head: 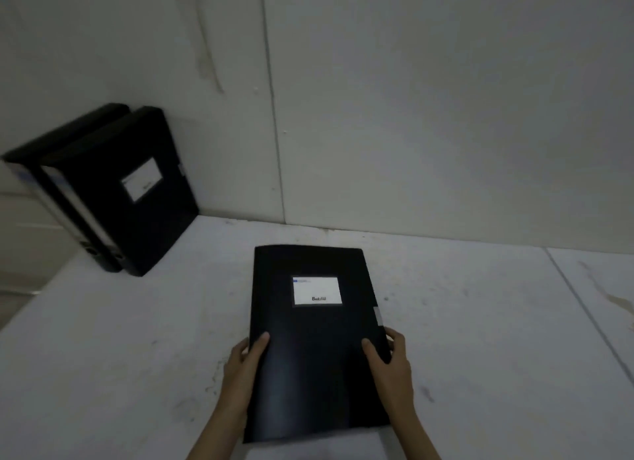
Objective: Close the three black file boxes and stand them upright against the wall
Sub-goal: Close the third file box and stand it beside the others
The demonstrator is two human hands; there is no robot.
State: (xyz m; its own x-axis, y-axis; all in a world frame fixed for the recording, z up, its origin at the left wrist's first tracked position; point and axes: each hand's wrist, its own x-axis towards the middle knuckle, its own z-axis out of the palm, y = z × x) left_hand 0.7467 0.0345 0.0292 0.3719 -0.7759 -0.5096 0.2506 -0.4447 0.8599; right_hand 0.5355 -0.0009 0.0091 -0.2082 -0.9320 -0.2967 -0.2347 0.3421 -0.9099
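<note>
The left hand [240, 373] and right hand [391, 360] hold the near sides of the last file box [308, 349], lying flat on the table [480, 356], and it might flop open when tipped up.

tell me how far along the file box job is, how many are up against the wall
Two of three look done: two closed black boxes stand side by side on end at the wall, leaning a little. The third box is in hand: it lies flat on the white table, lid down, with the left hand and right hand gripping its sides. Left: stand it up beside the others.
</note>
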